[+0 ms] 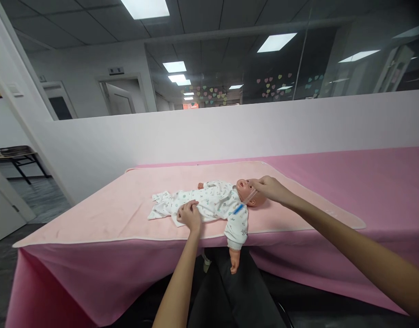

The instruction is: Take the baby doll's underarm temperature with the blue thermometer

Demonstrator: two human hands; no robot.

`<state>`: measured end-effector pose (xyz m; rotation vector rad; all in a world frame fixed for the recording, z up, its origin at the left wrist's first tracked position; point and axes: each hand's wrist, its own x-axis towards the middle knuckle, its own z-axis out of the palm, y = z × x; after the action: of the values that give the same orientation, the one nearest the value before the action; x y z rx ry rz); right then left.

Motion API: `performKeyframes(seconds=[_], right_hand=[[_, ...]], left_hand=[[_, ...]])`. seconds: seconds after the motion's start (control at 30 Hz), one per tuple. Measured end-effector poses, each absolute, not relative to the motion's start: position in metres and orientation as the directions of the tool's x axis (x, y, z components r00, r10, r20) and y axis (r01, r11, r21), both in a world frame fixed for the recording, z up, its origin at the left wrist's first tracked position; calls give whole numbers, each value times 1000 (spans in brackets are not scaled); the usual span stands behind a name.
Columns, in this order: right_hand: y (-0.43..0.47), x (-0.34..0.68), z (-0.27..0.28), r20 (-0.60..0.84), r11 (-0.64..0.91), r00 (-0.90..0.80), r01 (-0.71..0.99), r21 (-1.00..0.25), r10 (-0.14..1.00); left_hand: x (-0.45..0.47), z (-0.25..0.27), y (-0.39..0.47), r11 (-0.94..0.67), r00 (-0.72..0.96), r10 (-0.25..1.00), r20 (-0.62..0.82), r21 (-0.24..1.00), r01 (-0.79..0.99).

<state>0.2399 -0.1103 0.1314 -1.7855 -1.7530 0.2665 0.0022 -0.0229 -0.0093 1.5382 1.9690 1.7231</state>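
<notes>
A baby doll point(209, 202) in a white patterned outfit lies on its back, head toward the right, one arm hanging over the table's front edge. My left hand point(189, 215) rests against the doll's lower body with fingers curled in; whether it pinches cloth or anything else is hidden. Beside the doll's face, my right hand point(266, 187) pinches a thin clear stick with a blue end point(239, 209). The blue end points down and left, over the doll's shoulder, slightly blurred. The fingertips are close to the doll's eye and cheek; touching or not, I cannot tell.
Under the doll is a peach blanket point(103, 214) spread over a pink-covered table point(383, 191). A low white wall point(230, 130) with glass above stands behind it. My legs point(230, 296) are under the front edge. At far left stands a small dark-legged table point(19, 159).
</notes>
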Motion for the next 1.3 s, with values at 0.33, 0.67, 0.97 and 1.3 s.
performKeyframes(seconds=[0.33,0.67,0.97,1.3], right_hand=[[-109,245,134,303,-121,193,963,-239,933],[-120,247,136,248,-126,162,980,-153,955],[-109,257,128,268,-157,189,978,-138,945],[-73,259,82,333,-237,296,950,-205,895]], left_hand=[[2,-8,-23,-127,-478,725,496,778,615],[4,-8,-24,-165,-488,717,498,802,575],[2,-8,-24,-150,-472,723,504,782,605],[3,-9,-23,-185,-485,709,512,799,572]])
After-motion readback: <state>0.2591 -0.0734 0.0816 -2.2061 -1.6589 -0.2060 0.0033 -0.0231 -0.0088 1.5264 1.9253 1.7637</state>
